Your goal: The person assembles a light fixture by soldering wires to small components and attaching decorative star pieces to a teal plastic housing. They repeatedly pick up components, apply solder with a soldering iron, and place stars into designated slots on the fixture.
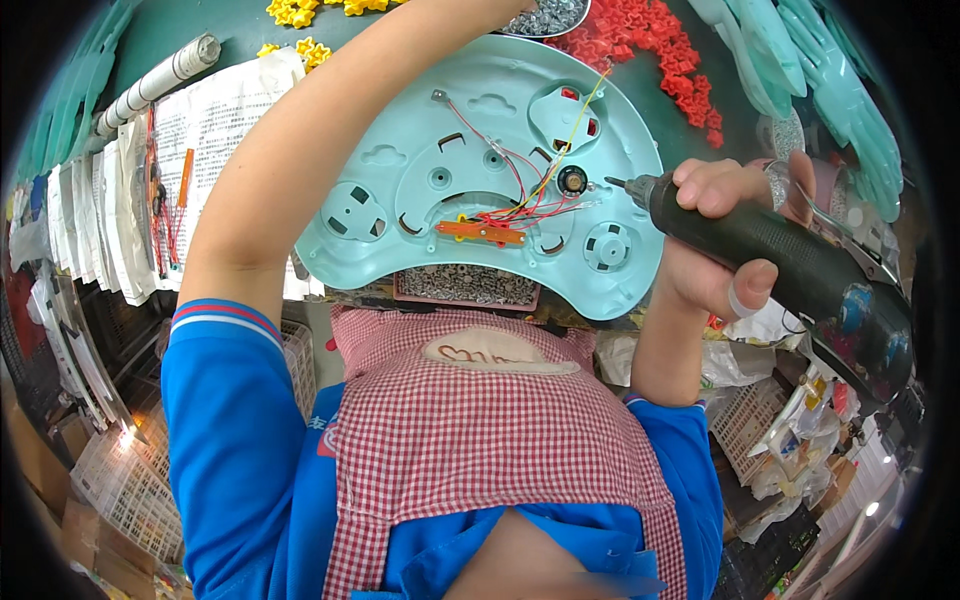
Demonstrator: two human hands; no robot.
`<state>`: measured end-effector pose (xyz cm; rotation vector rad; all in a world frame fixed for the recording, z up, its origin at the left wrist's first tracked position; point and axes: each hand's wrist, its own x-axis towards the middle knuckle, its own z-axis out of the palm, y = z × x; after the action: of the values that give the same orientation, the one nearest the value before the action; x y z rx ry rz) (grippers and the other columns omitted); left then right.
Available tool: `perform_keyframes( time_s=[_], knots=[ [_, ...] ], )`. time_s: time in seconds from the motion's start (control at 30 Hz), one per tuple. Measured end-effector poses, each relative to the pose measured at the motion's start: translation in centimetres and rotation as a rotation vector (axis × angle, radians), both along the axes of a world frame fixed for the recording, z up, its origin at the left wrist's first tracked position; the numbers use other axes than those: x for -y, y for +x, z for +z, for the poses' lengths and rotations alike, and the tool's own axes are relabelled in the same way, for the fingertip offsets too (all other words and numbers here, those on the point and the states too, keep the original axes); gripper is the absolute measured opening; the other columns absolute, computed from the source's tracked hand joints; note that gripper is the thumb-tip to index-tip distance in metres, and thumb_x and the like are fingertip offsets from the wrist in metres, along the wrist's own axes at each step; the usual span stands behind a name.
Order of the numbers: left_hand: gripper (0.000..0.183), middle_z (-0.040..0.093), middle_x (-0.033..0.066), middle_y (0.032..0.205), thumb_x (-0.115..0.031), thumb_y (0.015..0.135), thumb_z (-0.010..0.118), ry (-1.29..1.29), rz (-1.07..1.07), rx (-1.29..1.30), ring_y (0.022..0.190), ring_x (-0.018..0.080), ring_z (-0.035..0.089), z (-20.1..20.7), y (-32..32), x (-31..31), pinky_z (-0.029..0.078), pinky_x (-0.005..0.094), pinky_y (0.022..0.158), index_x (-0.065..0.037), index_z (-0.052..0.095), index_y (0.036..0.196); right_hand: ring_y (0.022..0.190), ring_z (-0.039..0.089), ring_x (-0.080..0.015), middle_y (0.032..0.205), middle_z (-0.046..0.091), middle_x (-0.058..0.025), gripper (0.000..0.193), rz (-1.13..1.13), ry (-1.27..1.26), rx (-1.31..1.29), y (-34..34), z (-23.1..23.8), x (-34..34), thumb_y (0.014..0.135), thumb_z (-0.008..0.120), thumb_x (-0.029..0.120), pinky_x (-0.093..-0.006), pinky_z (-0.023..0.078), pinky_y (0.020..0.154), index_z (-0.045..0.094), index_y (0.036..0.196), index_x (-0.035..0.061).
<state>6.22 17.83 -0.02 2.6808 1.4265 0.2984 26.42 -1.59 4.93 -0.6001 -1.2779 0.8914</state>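
Note:
My right hand is closed around a black electric screwdriver, its tip pointing left over the right side of a light-blue curved plastic shell. My left arm stretches across the shell's left side to the far edge, where my left hand is at a bowl of small shiny parts; its fingers are hidden. Inside the shell lie an orange circuit board, thin red and yellow wires and a small round black speaker.
A pile of red plastic pieces lies beyond the shell, with yellow star-shaped pieces at far left. More light-blue parts are stacked at right. A tray of small metal parts sits at the near edge. Printed papers lie left.

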Motion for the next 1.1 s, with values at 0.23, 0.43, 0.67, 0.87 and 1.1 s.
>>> perform_keyframes(
  time_s=[0.23, 0.43, 0.67, 0.87, 1.1],
  knots=[
    [0.013, 0.068, 0.0193, 0.083, -0.012, 0.080, 0.063, -0.048, 0.072, 0.355, 0.079, 0.0355, 0.066, -0.1, -1.2, 0.5, 0.052, 0.0437, 0.071, -0.003, 0.069, 0.087, 0.069, 0.062, -0.0228, 0.081, 0.063, -0.0131, 0.096, 0.027, 0.008, -0.115, -0.7, 0.4, -0.4, 0.079, 0.074, 0.053, -0.0411, 0.052, 0.069, 0.028, 0.144, -0.0011],
    [0.024, 0.069, 0.0065, 0.092, -0.012, 0.073, 0.075, -0.305, -0.234, 0.642, 0.086, 0.0228, 0.066, 2.1, -2.0, 13.1, 0.053, 0.0364, 0.074, -0.011, 0.066, 0.095, 0.069, 0.062, -0.0238, 0.082, 0.062, -0.0125, 0.098, 0.087, 0.057, -0.190, -1.5, 0.7, 0.5, 0.079, 0.073, 0.057, -0.0414, 0.051, 0.068, 0.025, 0.145, 0.0010],
    [0.020, 0.068, 0.0044, 0.076, -0.003, 0.072, 0.077, -0.436, -0.171, 0.798, 0.071, 0.0200, 0.068, 1.6, -1.5, 18.0, 0.054, 0.0297, 0.063, -0.007, 0.061, 0.084, 0.070, 0.062, -0.0261, 0.082, 0.061, -0.0126, 0.107, 0.138, 0.025, -0.172, -3.1, 1.5, 1.4, 0.073, 0.075, 0.064, -0.0444, 0.052, 0.071, 0.025, 0.145, 0.0030],
    [0.022, 0.069, 0.0033, 0.075, -0.004, 0.071, 0.078, -0.343, -0.188, 0.793, 0.070, 0.0199, 0.068, 1.4, -1.5, 18.0, 0.053, 0.0297, 0.061, -0.007, 0.061, 0.084, 0.072, 0.061, -0.0260, 0.083, 0.061, -0.0128, 0.105, 0.178, 0.037, -0.170, -3.1, 1.6, 1.6, 0.074, 0.074, 0.064, -0.0453, 0.051, 0.072, 0.025, 0.145, 0.0033],
    [0.021, 0.062, 0.0019, 0.066, -0.009, 0.071, 0.076, -0.213, -0.186, 0.797, 0.062, 0.0211, 0.063, 0.8, -1.3, 18.2, 0.050, 0.0336, 0.054, -0.011, 0.060, 0.084, 0.071, 0.061, -0.0248, 0.082, 0.060, -0.0122, 0.105, 0.128, 0.050, -0.179, -3.4, 1.4, 1.5, 0.075, 0.072, 0.066, -0.0440, 0.051, 0.072, 0.025, 0.146, 0.0035]
  ],
)
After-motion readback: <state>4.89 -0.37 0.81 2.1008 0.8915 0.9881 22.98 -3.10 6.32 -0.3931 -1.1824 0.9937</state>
